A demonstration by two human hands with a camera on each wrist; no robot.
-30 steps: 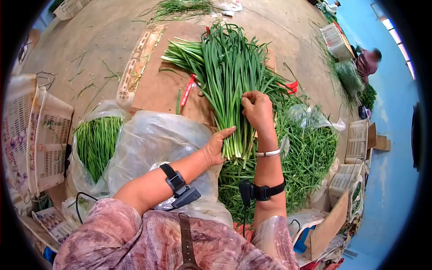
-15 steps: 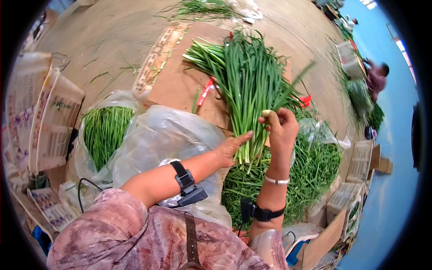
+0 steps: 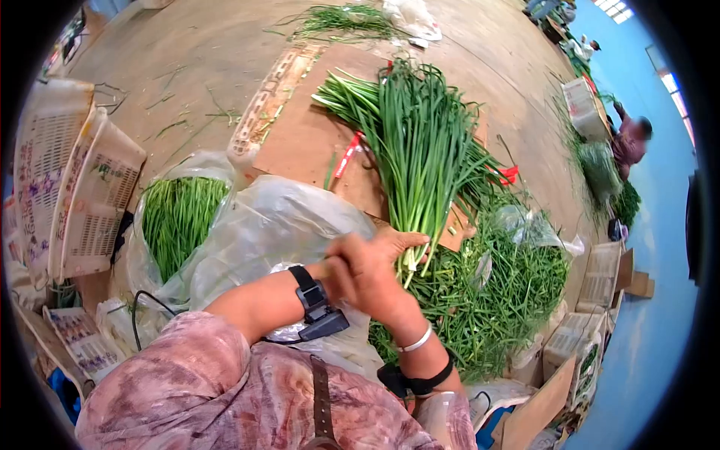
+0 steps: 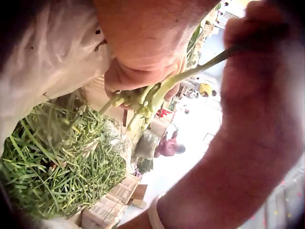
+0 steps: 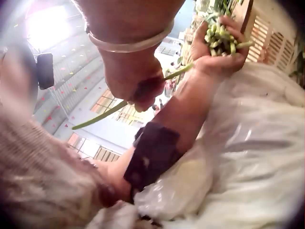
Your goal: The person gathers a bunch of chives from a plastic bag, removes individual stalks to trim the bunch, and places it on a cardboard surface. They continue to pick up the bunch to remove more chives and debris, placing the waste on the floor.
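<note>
One bunch of long green stalks (image 3: 420, 142), its pale stem ends (image 3: 414, 255) held in the left hand (image 3: 386, 244). Left fingers curled round the stems, thumb laid across them; closed as far as the thickness of the bunch allows. Leaves fan away beyond the fingertips, over a brown cardboard sheet (image 3: 292, 150).

Right hand (image 3: 364, 274) on the near side of the left fingers, above the left wrist, blurred in the head view. Right wrist view: fingers bent in close, nearly closed, pinching a single green stalk (image 5: 102, 116) that sticks out on both sides of the grip. White bracelet (image 3: 416, 339) behind those fingers, on the wrist.

Second clump of stalks (image 3: 349, 97), pale ends turned left, beyond the left fingers and against the bunch. Red strip (image 3: 347, 155) on the cardboard, beyond the left fingers and left of the bunch. Loose green pile (image 3: 510, 300) near the left fingers, to their right. Crumpled clear plastic (image 3: 292, 210) to their left; farther left, upright greens (image 3: 180, 221) in a clear bag.
</note>
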